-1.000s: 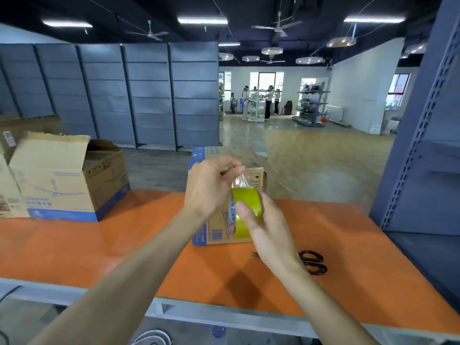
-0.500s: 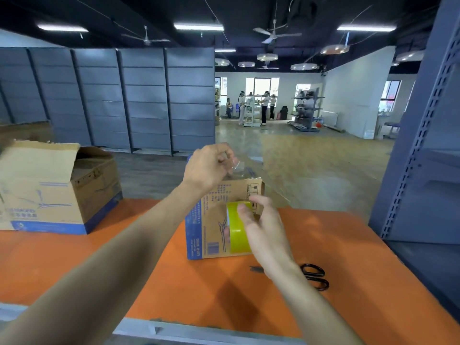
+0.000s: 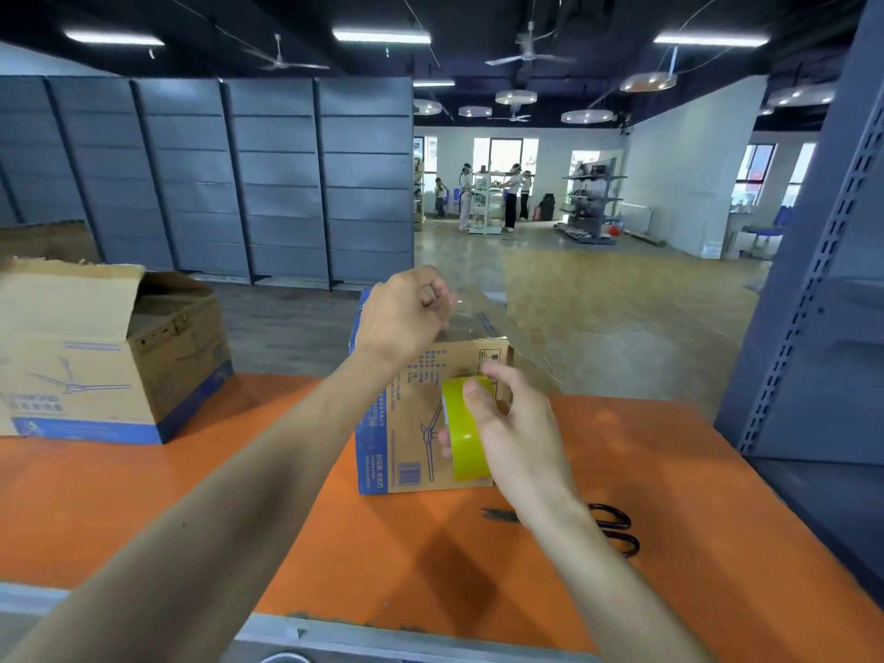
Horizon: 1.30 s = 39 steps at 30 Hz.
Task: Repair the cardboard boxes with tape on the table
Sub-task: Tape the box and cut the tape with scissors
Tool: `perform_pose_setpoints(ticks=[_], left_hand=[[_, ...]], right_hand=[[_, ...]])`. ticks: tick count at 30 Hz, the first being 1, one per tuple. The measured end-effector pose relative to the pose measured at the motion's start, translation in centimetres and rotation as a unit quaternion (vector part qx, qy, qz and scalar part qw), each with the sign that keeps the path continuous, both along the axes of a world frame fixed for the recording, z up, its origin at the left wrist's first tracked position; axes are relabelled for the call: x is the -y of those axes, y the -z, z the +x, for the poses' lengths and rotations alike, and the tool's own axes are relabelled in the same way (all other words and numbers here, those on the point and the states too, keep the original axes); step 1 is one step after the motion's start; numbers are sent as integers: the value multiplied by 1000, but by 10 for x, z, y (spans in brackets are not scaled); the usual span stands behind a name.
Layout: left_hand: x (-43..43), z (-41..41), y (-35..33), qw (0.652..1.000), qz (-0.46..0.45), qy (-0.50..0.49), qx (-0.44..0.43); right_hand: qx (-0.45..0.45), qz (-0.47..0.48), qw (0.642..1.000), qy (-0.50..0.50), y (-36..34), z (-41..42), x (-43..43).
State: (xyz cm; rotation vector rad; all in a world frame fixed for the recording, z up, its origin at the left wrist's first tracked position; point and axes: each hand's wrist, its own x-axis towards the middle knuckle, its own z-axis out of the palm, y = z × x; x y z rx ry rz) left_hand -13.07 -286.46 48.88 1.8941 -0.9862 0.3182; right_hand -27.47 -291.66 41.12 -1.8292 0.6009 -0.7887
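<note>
A small cardboard box [image 3: 411,423] with blue print stands on the orange table [image 3: 191,509], straight ahead of me. My right hand [image 3: 521,433] grips a yellow-green tape roll [image 3: 461,430] in front of the box's near face. My left hand [image 3: 406,318] is raised above the box's top and pinches the free end of the clear tape strip [image 3: 459,323], which stretches from the roll up to my fingers. A larger open cardboard box [image 3: 110,356] with raised flaps sits at the table's left.
Black-handled scissors [image 3: 612,528] lie on the table to the right of my right wrist. A grey metal shelf upright [image 3: 813,279] rises at the right edge. Grey partition panels stand behind the table; people stand far off in the room.
My hands have drawn apart: the left rose with the tape end above the box, the right lowered the roll to the box's front face. The tape strip is longer.
</note>
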Motion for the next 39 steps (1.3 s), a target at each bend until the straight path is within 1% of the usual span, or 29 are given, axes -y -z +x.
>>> perform_pose_setpoints(ticks=[2, 6, 9, 12, 13, 18, 21, 23, 25, 26, 28, 29, 30, 32, 34, 36, 39], left_hand=[[2, -1, 2, 999, 10, -14, 28], [8, 2, 10, 991, 26, -56, 116], [10, 0, 14, 986, 64, -79, 128], [9, 0, 12, 979, 96, -107, 147], [8, 0, 10, 977, 107, -113, 145], [8, 0, 2, 974, 174, -119, 77], [10, 2, -5, 961, 214, -155, 80], [7, 9, -11, 960, 214, -177, 42], [1, 16, -10, 970, 174, -169, 22], [-2, 18, -7, 976, 140, -159, 42], [-5, 16, -2, 984, 45, -116, 130], [-7, 14, 0, 983, 15, -77, 168], [-8, 11, 3, 980, 13, -27, 195], [-11, 8, 11, 969, 73, 68, 227], [-15, 7, 21, 951, 132, 122, 253], [-17, 7, 29, 945, 153, 123, 263], [-18, 2, 28, 944, 212, 49, 249]], right_hand=[[8, 3, 1000, -12, -2, -3, -4], [22, 27, 999, -36, -3, -8, -4], [10, -16, 1000, -17, -4, -10, -4], [-1, -21, 1000, -6, 0, -9, -6], [-1, -21, 1000, 0, 2, -8, -7], [-3, -27, 1000, 4, 3, -9, -5], [6, -28, 1000, 9, 2, -10, -1], [9, -28, 1000, 7, 5, -9, -2], [16, -22, 1000, -6, 8, -10, -3], [22, -23, 999, -10, 8, -10, -5], [30, -20, 999, -10, 9, -10, -6], [35, -18, 999, -11, 9, -9, -6], [36, -18, 999, -15, 6, -10, -7], [52, 2, 998, -32, 5, -10, -9], [62, 39, 996, -44, 5, -9, -11], [68, 44, 996, -46, 6, -8, -10], [55, 11, 998, -33, 4, -13, -9]])
